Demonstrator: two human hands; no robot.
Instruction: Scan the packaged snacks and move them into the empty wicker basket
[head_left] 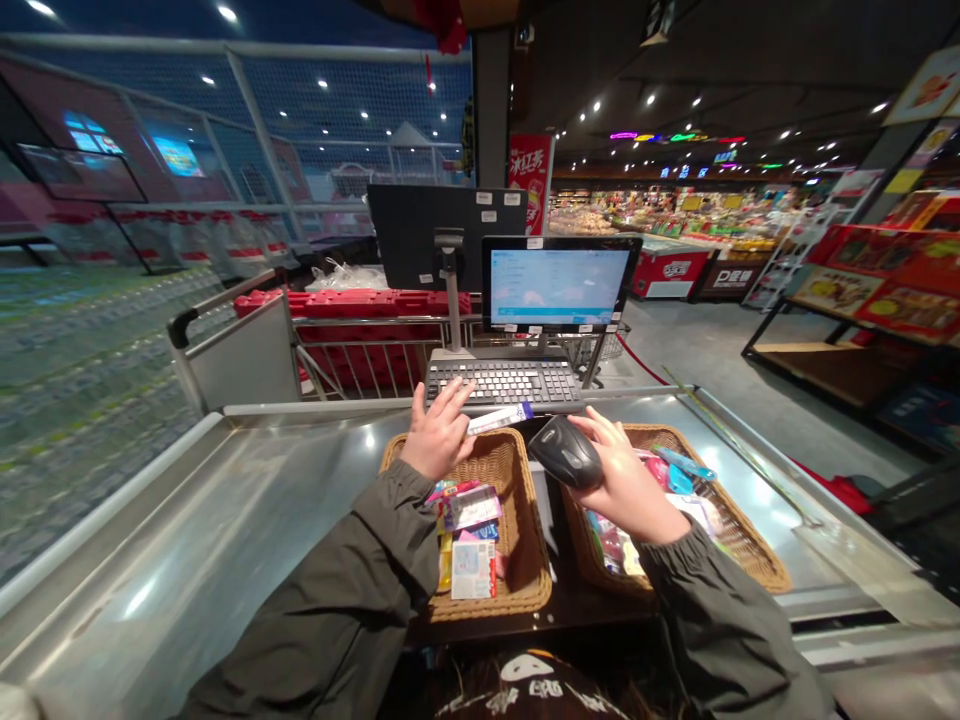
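Black scanner (pixel 566 452), 1: right hand (pixel 626 478), fingers clamped around it. Slim white-and-blue packet (pixel 499 418), 1: against left hand (pixel 437 435), before keyboard (pixel 517 381); left fingers spread, grip on packet cannot be told. Step, apparently: scanning or keying. Next move calls for: scanner aimed at packet.

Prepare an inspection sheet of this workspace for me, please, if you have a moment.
Surface: metal counter, shiny with reflections.
Job's things: slim white-and-blue packet; black handheld scanner; keyboard below a lit screen.
Clutter: small colourful packages in the left wicker basket; mixed goods in the right wicker basket.
Grips: left grip holds the packet, reaching over the keyboard's left end; right grip holds the scanner.
Cables: nothing seen.
Surroundings: second monitor facing away; shelves at right; bottles at left, blurred.
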